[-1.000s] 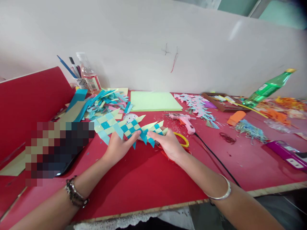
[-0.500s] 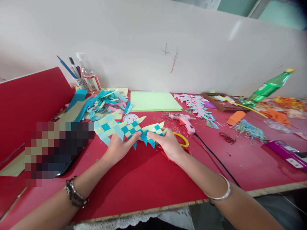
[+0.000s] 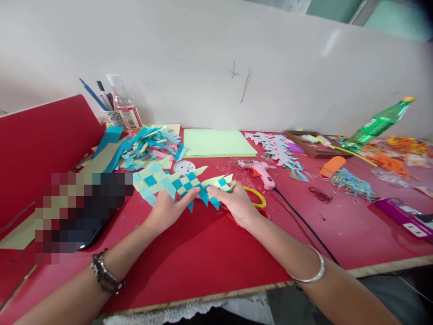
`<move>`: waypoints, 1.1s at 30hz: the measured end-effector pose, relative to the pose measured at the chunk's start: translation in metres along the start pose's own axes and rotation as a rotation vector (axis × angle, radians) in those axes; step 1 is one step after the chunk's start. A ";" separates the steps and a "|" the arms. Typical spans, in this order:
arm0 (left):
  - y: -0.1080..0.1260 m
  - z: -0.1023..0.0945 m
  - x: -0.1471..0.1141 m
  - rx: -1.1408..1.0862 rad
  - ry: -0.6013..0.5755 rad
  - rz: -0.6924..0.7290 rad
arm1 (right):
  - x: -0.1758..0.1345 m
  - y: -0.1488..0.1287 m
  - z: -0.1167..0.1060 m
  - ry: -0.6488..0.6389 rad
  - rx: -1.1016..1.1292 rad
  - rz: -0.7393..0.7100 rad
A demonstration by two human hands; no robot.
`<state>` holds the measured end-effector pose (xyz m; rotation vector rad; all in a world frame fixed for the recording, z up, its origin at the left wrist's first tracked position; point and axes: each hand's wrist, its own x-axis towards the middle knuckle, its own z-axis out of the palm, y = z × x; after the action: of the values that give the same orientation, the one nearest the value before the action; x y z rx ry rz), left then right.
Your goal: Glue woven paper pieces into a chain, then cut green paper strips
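A woven paper strip [image 3: 187, 184] in blue and pale yellow-green squares, with pointed ends along its edges, is held above the red tabletop [image 3: 203, 262]. My left hand [image 3: 168, 208] grips its middle, thumb on top and fingers hidden underneath. Toward its right end, my right hand [image 3: 236, 201] pinches the weave with the thumb pressed on it. Just behind my right hand lie scissors [image 3: 256, 197] with yellow and red handles, partly covered. A pink glue gun [image 3: 260, 170] rests beyond them. Behind the weave sits a round white lid-like disc [image 3: 183, 168].
A heap of paper strips [image 3: 145, 146] lies back left near a clear bottle [image 3: 125, 106]. Pale green sheets [image 3: 216, 143] lie at the back. To the right are a pink-and-blue woven piece [image 3: 279, 151], a green bottle [image 3: 377, 126] and a purple power strip [image 3: 406, 219].
Almost nothing differs. The woven strip has shifted very slightly between my hands, and both hands keep the same grip.
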<state>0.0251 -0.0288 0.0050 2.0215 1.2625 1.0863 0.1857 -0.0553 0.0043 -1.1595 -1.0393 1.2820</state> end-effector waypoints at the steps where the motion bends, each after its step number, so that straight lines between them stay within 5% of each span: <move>1: 0.001 0.000 0.000 0.014 0.006 -0.012 | 0.000 0.000 0.000 0.001 0.001 0.002; 17: 0.000 -0.001 0.000 -0.027 0.008 -0.031 | 0.000 0.000 0.000 0.002 -0.003 -0.011; 23: 0.001 -0.002 0.004 -0.153 0.042 0.080 | 0.002 0.004 -0.002 0.003 0.028 -0.033; 33: 0.004 -0.001 0.006 -0.300 0.034 -0.073 | 0.002 0.001 0.001 0.027 0.098 -0.056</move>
<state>0.0273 -0.0254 0.0105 1.7280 1.1060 1.2008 0.1845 -0.0537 0.0030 -1.0632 -0.9721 1.2562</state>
